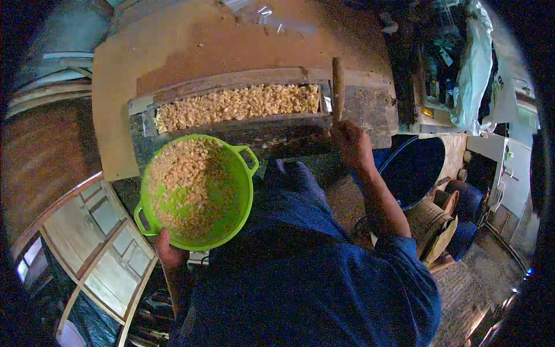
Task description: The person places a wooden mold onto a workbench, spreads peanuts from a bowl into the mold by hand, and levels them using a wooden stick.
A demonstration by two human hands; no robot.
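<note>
Green colander (234, 199) beside trough (231, 124) (touching)

The round green plastic colander (196, 191) heaped with pale kernels fills the centre-left, blocking the near wall of the long wooden trough (237, 107) above it. At centre right, an upright wooden stick (338, 87) closes the trough's end. Bare brown board (191, 40) lies open across the upper frame.

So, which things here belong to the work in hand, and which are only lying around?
In use:
- green bowl of pale pieces, left hand at its rim
- wooden stick, in the right hand
- wooden trough of the same pieces

Lying about:
- window frame
- dark blue tub
- white plastic sheet
</note>
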